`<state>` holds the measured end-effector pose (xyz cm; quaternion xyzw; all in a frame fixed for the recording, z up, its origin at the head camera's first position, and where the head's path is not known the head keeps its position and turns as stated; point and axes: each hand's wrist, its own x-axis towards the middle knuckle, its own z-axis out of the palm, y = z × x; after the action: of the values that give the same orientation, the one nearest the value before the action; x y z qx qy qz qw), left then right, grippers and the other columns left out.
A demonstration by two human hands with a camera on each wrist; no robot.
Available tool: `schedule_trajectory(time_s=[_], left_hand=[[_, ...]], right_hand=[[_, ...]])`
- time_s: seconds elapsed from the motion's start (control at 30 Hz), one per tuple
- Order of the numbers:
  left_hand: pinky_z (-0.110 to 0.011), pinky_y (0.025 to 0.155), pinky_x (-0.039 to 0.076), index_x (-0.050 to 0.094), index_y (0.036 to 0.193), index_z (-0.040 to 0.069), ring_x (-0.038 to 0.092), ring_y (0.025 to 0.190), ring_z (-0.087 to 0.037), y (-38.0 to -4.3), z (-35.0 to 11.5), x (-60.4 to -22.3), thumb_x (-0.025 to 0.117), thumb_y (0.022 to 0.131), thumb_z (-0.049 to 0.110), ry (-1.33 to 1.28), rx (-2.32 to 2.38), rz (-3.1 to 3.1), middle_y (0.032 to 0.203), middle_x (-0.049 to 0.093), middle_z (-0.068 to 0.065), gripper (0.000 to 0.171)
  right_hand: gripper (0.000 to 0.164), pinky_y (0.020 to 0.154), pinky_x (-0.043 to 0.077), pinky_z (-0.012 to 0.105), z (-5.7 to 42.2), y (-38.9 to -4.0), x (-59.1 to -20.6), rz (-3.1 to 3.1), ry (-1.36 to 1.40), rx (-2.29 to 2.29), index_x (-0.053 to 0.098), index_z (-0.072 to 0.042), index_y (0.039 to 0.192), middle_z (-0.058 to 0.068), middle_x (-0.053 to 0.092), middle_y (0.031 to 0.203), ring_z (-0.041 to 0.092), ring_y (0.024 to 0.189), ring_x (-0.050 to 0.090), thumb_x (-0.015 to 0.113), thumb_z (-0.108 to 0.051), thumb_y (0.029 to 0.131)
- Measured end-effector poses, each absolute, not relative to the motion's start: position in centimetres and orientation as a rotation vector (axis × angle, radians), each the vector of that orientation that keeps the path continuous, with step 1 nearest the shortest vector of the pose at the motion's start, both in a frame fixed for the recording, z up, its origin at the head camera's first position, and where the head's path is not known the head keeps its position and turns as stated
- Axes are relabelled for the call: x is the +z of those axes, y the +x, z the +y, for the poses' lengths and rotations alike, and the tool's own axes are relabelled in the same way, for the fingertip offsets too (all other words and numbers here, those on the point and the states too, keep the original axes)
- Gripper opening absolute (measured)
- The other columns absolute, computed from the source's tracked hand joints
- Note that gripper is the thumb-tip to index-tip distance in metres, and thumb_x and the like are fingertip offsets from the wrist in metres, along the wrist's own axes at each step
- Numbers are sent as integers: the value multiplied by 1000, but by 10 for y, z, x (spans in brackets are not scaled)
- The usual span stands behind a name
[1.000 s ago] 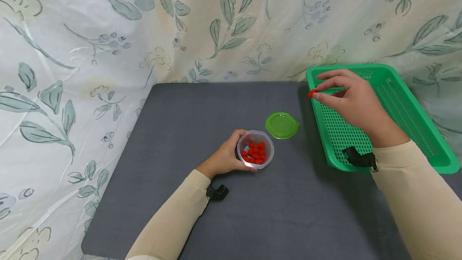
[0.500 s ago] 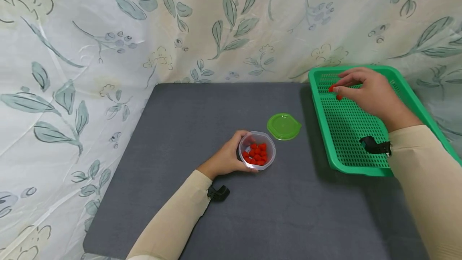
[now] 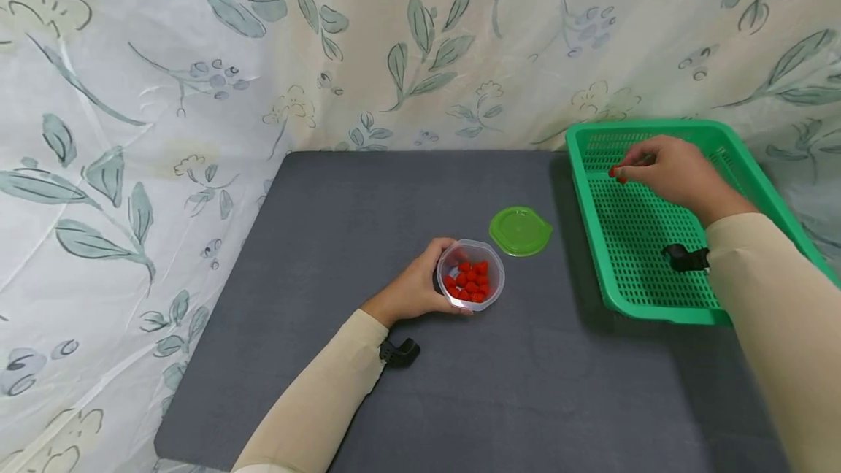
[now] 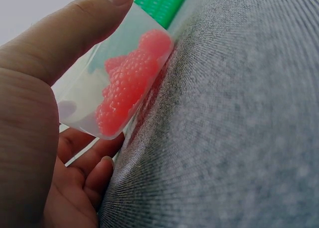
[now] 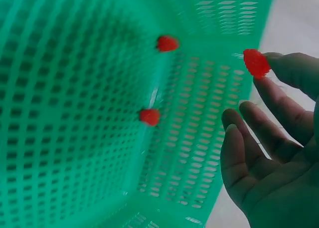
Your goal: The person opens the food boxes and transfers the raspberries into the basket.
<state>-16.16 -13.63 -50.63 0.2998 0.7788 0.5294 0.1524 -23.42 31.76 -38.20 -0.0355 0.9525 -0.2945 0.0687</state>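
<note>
My left hand grips a clear plastic tub around its side, with the thumb near the rim and fingers on the opposite side. Several red raspberries are heaped at the tub's bottom. Over the far left part of the green plastic basket, my right hand pinches one raspberry between thumb and index finger. Its other fingers are loosely bent. In the right wrist view, two more raspberries, one upper and one lower, lie inside the basket along the foot of its perforated wall.
A bright green round lid with a tab lies just beyond the tub, between it and the basket. The dark grey tabletop ends at a floral curtain behind and to the left.
My right hand has moved right from the basket's left rim to over its inside, then sunk lower, still pinching the raspberry. The left hand and tub stay put.
</note>
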Motion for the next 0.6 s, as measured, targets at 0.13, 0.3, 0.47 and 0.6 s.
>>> schedule_trajectory(time_s=[0.13,0.3,0.47,0.6], left_hand=[[-35,114,45,42,153,16,54,133,-13,-162,-136,-506,104,76,18,864,1516,2229,145,57,4,99],[-35,114,45,42,153,14,54,133,-14,-162,-136,-505,104,76,16,862,1532,2215,145,58,2,99],[-35,115,44,42,152,13,54,133,-13,-162,-136,-505,105,75,16,857,1535,2207,144,58,1,99],[-36,115,44,42,152,14,55,133,-13,-161,-137,-507,105,75,16,852,1531,2213,144,59,2,99]], right_hand=[[39,77,51,60,323,-240,-388,2838,-141,-782,72,7,120,36,56,136,49,109,60,62,-30,112],[43,77,51,61,326,-242,-391,2837,-127,-746,70,9,122,38,58,134,50,108,60,62,-31,112],[51,87,48,70,326,-242,-391,2818,-114,-779,66,11,131,39,52,141,57,120,55,63,-36,111],[55,93,45,75,325,-242,-392,2800,-105,-799,60,10,139,39,48,146,60,127,49,62,-37,112]])
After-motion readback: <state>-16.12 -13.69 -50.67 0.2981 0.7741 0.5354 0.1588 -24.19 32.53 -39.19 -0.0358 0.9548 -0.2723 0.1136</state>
